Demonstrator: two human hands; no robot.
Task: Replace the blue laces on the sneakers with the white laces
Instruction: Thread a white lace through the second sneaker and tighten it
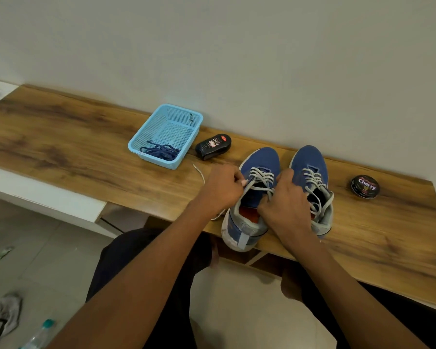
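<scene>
Now | left grip (pixel 222 188) pinching white lace (pixel 247 188) | right grip (pixel 283 200) curled on left sneaker (pixel 249 197)

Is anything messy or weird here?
Mostly tidy. The left sneaker sticks out over the table's front edge, its heel hanging in the air. On the floor lies a crumpled grey cloth, perhaps a sock, beside a plastic bottle.

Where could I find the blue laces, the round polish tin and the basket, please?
blue laces (pixel 160 151), head view, on the middle of the tangled bundle.
round polish tin (pixel 365 186), head view, on its printed lid.
basket (pixel 144 131), head view, on its left wall.
</scene>
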